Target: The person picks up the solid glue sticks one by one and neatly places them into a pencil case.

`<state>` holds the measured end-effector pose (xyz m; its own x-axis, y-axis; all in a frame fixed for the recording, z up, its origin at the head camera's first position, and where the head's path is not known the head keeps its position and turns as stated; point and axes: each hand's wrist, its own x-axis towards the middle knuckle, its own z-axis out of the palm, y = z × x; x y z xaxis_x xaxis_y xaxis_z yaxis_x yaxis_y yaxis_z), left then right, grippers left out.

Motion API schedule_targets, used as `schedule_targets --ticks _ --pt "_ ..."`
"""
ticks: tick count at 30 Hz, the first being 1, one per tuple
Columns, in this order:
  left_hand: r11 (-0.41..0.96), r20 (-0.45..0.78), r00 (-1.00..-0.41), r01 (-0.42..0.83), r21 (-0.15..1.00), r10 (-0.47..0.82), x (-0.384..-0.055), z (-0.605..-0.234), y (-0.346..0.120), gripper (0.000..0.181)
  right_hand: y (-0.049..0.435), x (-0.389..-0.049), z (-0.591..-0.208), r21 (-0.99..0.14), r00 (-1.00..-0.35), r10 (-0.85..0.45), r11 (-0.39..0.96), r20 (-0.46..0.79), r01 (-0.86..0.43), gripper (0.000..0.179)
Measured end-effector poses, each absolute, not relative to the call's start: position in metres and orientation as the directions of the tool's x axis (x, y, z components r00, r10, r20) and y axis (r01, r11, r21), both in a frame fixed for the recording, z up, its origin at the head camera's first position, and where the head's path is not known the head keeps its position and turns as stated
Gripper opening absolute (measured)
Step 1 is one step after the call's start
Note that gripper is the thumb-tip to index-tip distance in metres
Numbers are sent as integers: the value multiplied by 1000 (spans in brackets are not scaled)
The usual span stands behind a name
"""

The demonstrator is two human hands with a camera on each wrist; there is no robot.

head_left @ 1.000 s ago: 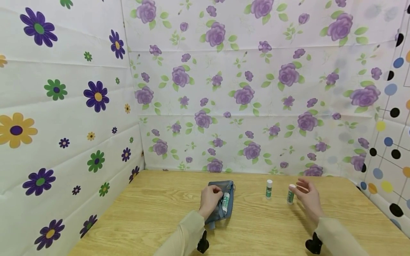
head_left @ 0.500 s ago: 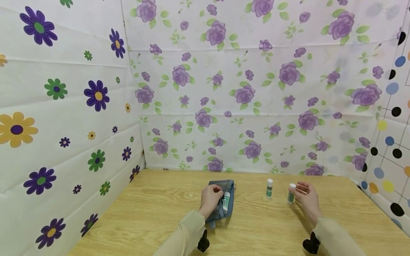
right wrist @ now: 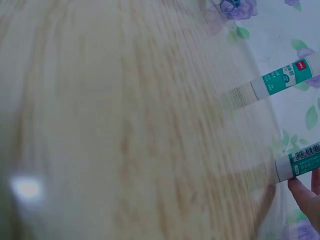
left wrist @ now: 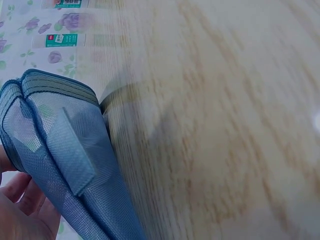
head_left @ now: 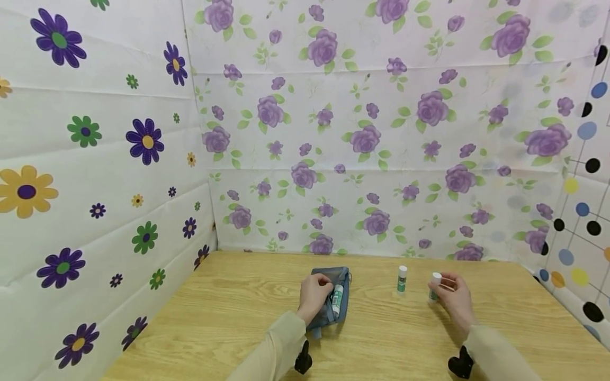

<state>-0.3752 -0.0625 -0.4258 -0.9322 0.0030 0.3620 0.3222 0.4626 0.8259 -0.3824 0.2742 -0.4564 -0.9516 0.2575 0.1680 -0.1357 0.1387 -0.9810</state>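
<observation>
My left hand (head_left: 314,297) grips the near-left side of a blue mesh zip pouch (head_left: 326,318), which lies with its mouth spread on the table. Inside the pouch leans a green-and-white glue stick (head_left: 337,300). At the right, my right hand (head_left: 456,299) holds a second glue stick (head_left: 436,279) upright between thumb and fingers; its barcode label (right wrist: 306,152) shows in the right wrist view. Whether its base touches the table is hard to tell. Between the pouch and that hand, a third glue stick (head_left: 402,280) stands upright on its own.
The wood-grain table (head_left: 229,307) runs back to a wall hung with rose-patterned cloth (head_left: 343,196). A flower-patterned cloth (head_left: 109,211) borders it on the left, and a dotted cloth (head_left: 579,254) on the right. A ring (right wrist: 229,6) on the pouch shows in the right wrist view.
My right hand has moved slightly left, and its fingers have come round the right-hand glue stick. The left hand and pouch stay in place.
</observation>
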Motion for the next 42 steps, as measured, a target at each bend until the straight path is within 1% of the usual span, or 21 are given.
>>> schedule_targets --ticks 9,16,22,26,30,33,37,39,42 --pt "459 371 -929 329 825 -1 -376 -426 -62 6 274 -384 -457 -977 -955 238 156 177 -143 48" --pt "463 361 -933 321 827 2 -374 -425 -62 6 274 -384 -457 -987 -961 236 106 146 -123 48" --pt "454 365 -931 325 830 1 -374 -426 -62 6 275 -382 -454 -987 -962 228 97 150 -131 48" --pt "443 393 -920 354 824 5 -373 -426 -63 7 277 -384 -457 -983 -959 222 88 176 -160 50" --pt "442 429 -903 390 808 14 -372 -427 -64 7 283 -394 -469 -984 -956 234 41 178 -173 48" --pt "450 400 -916 361 817 9 -372 -426 -63 7 288 -404 -479 -982 -953 235 47 191 -185 54" --pt "463 357 -934 317 827 2 -374 -427 -62 8 293 -412 -486 -974 -952 213 87 222 -207 67" --pt "465 354 -935 314 828 1 -375 -427 -62 7 294 -414 -487 -974 -953 205 85 224 -211 69" --pt "464 351 -936 312 829 2 -374 -427 -62 7 295 -415 -487 -974 -954 199 79 224 -212 67"
